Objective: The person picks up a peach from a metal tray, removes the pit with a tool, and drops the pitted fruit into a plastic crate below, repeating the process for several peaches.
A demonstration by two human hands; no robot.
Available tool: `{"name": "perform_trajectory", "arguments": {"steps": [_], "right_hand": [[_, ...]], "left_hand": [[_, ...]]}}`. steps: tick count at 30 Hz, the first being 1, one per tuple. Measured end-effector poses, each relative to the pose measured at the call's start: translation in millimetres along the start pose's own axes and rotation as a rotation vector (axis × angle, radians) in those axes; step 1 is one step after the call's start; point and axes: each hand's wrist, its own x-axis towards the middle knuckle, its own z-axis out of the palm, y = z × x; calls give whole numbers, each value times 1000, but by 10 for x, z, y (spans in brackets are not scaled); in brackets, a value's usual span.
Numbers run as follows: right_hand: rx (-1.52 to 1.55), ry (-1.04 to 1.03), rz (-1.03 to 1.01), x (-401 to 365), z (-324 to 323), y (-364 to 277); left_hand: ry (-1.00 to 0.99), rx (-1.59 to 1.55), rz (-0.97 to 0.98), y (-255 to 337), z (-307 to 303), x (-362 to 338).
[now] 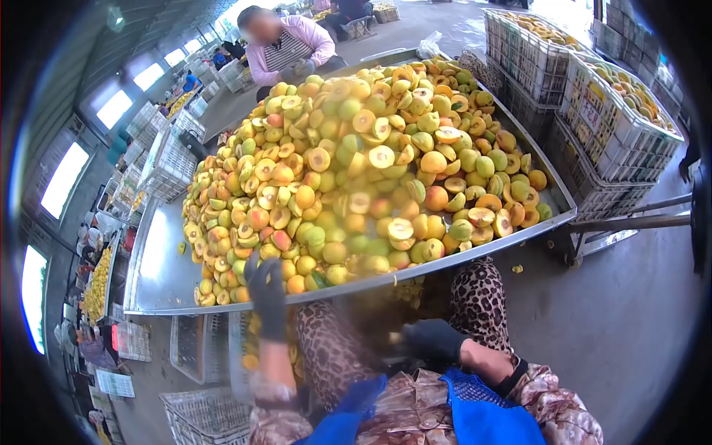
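A broad metal tray [159, 256] bears a big heap of yellow, green and orange stone fruit [319, 159], many cut in half with the brown hollow showing. At its near rim my left hand [267, 297], in a dark glove, reaches up beside the fruit, fingers apart and slightly blurred. My right hand [434, 340], also dark-gloved, is curled above my lap, below the tray. A small pale bit shows at its fingertips, too smeared to name. Between my knees, some yellow pieces show under the rim.
Stacked plastic crates [608, 111] full of fruit halves stand at the right. Lower left are more crates [208, 415] beside my leg. A person [285, 48] in a pink top sits across the tray. Other people work along the left side.
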Motion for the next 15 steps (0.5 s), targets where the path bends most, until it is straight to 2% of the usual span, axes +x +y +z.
{"name": "perform_trajectory", "arguments": {"steps": [1,3,4,5,7,9,11,12,15], "right_hand": [[18,32,33,-4,-41,-59],[37,103,95,48,-144,-198],[58,153,91,16,-207,-216],[75,200,82,-41,-241,-220],[49,240,107,-222,-102,-49],[-12,220,181,-421,-21,92],[26,254,354,-540,-158,38],[246,327,347,-563,-191,34],[912,551,373,-523,-316,-16]], "left_hand": [[-43,-201,-46,303,201,200],[-69,-498,54,416,1019,523],[-101,-560,-14,705,1340,674],[-104,-526,77,828,1766,848],[-68,-255,303,1219,2228,1109],[-296,-55,359,1539,2396,1313],[-506,71,380,1666,2610,1403],[-614,120,363,1640,2595,1360],[-683,-201,262,1462,2406,1256]]}}
